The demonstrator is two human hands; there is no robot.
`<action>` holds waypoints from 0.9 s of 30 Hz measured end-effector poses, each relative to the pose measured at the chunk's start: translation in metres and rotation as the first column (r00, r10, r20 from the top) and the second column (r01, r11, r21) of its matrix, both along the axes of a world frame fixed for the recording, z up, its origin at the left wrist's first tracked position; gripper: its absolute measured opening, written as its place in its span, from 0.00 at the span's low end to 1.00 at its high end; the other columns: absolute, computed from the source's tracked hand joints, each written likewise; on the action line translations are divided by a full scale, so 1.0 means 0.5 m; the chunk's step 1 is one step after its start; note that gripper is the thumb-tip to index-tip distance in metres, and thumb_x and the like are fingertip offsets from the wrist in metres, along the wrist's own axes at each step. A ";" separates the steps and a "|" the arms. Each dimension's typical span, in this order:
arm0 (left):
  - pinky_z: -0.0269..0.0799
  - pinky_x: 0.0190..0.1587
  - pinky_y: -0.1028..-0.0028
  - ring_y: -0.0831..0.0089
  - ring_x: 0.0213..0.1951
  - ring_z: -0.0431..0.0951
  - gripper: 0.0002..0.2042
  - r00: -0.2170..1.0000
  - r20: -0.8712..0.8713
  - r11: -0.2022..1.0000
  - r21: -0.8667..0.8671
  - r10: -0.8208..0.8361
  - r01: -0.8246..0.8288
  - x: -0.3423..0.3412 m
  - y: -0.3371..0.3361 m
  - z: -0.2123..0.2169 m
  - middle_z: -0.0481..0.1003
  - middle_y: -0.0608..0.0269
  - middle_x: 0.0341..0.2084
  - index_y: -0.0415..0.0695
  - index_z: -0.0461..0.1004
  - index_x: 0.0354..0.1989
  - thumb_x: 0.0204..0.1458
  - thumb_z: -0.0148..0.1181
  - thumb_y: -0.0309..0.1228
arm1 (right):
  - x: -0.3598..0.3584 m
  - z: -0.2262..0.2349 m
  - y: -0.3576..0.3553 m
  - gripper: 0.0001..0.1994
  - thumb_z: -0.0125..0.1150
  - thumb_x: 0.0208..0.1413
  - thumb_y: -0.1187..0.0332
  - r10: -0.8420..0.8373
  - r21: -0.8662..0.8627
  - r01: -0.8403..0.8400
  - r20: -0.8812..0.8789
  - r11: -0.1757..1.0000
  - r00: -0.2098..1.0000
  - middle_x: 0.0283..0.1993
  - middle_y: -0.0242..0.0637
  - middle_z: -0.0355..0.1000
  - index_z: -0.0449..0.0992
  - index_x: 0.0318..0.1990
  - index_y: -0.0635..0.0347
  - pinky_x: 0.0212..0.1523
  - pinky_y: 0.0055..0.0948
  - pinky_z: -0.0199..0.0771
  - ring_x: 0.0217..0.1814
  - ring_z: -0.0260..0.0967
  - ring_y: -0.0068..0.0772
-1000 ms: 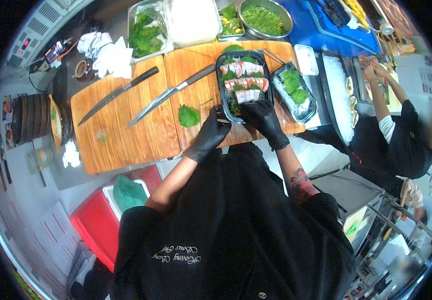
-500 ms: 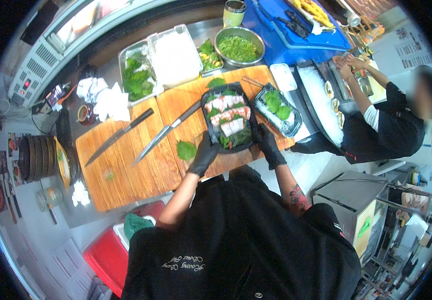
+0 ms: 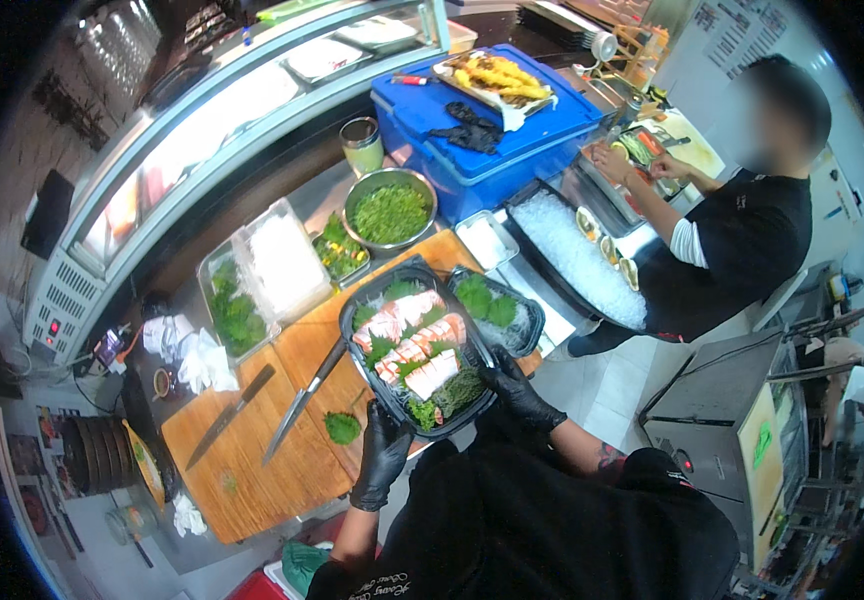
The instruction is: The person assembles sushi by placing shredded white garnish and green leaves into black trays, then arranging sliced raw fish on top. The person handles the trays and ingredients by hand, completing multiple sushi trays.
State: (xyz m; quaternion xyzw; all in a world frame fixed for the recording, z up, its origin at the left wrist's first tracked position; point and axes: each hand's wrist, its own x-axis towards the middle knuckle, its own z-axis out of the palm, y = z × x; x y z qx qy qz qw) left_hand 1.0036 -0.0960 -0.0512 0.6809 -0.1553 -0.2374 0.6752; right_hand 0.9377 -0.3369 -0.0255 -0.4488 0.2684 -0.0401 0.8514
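Observation:
Between my two black-gloved hands is a black tray (image 3: 410,270) with rows of sliced raw fish (image 3: 430,345), green leaves and a dark green seaweed-like garnish. My left hand (image 3: 384,455) grips its near left corner. At its near right side my right hand (image 3: 518,392) holds the edge, fingers partly hidden. The tray is over the right part of a wooden cutting board (image 3: 262,470). A loose green leaf (image 3: 343,428) lies by my left hand, with one knife (image 3: 304,400) and a second knife (image 3: 230,417) further left. A smaller black tray (image 3: 530,325) with leaves sits just beyond my right hand.
Behind the board stand a container of leaves (image 3: 235,308), a white-filled tub (image 3: 282,255) and a metal bowl of chopped greens (image 3: 389,208). A blue box (image 3: 432,165) carries fried food. An ice tray (image 3: 562,250) lies right, near a co-worker (image 3: 727,235). Crumpled white cloths (image 3: 202,365) lie left.
The tray looks larger and higher, lifted toward me in both hands and turned slightly. The view has tilted up, showing more of the display case and blue box.

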 end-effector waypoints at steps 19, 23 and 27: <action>0.69 0.51 0.73 0.73 0.52 0.70 0.25 0.989 0.115 0.969 -0.222 -0.089 0.113 0.424 -1.054 0.236 0.68 0.61 0.56 0.41 0.56 0.66 0.63 0.54 0.30 | 0.345 0.127 -1.024 0.23 0.47 0.61 0.74 -0.237 0.116 0.208 0.536 0.971 0.810 0.58 0.41 0.69 0.61 0.65 0.61 0.51 0.35 0.79 0.53 0.73 0.36; 0.70 0.48 0.73 0.73 0.50 0.72 0.24 0.947 0.241 0.953 -0.166 -0.211 0.255 0.534 -1.211 0.251 0.70 0.60 0.53 0.42 0.57 0.65 0.64 0.53 0.36 | 0.422 0.142 -1.165 0.14 0.51 0.60 0.71 -0.273 0.207 0.195 0.482 0.959 0.833 0.44 0.40 0.75 0.71 0.52 0.62 0.46 0.37 0.80 0.48 0.75 0.38; 0.72 0.48 0.72 0.72 0.50 0.73 0.24 0.969 0.046 0.932 -0.267 -0.242 0.245 0.578 -1.321 0.247 0.72 0.58 0.52 0.42 0.58 0.65 0.65 0.51 0.40 | 0.528 0.096 -1.316 0.19 0.47 0.60 0.70 -0.249 0.187 0.173 0.552 0.967 0.796 0.52 0.47 0.73 0.67 0.59 0.64 0.53 0.52 0.78 0.53 0.74 0.49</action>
